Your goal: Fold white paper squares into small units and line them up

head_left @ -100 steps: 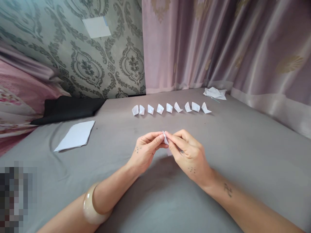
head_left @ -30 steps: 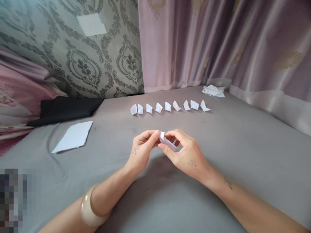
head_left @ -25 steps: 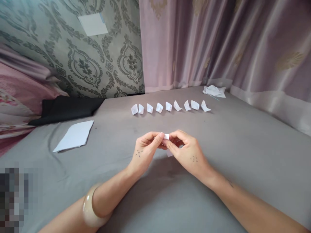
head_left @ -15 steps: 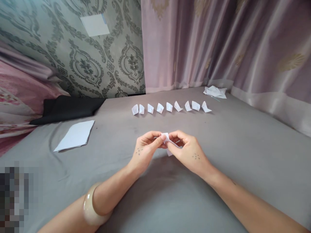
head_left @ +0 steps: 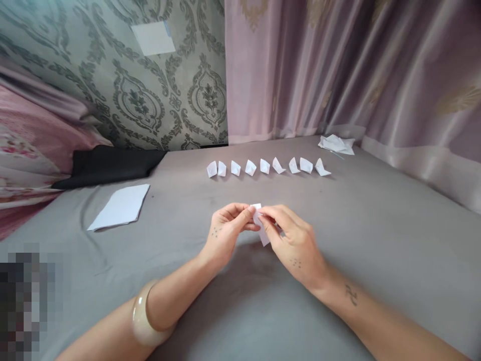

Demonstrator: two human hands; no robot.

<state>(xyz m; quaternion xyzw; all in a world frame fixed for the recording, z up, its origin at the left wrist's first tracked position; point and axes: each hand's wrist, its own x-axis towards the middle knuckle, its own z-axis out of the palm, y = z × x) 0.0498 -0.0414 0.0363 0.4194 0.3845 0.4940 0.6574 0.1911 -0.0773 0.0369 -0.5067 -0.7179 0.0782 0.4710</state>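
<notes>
A small folded strip of white paper (head_left: 264,235) is held up between my two hands, over the grey cloth surface. My left hand (head_left: 229,228) pinches its upper end between thumb and fingers. From the other side, the thumb and forefinger of my right hand (head_left: 291,233) close on the paper's edge near the top. The strip's lower end hangs free below the fingers. Beyond the hands stands a row of several small folded white paper pieces (head_left: 250,167), their pointed corners raised.
A stack of white paper sheets (head_left: 120,206) lies at the left. Behind it is a folded black cloth (head_left: 116,168). Crumpled white paper (head_left: 336,144) sits near the far right corner, by the curtain (head_left: 285,70). A white sheet (head_left: 153,39) is on the patterned wall.
My right hand has turned and shifted its fingertips on the paper, so more of the strip shows. The left hand keeps its pinch. The view has swung slightly left.
</notes>
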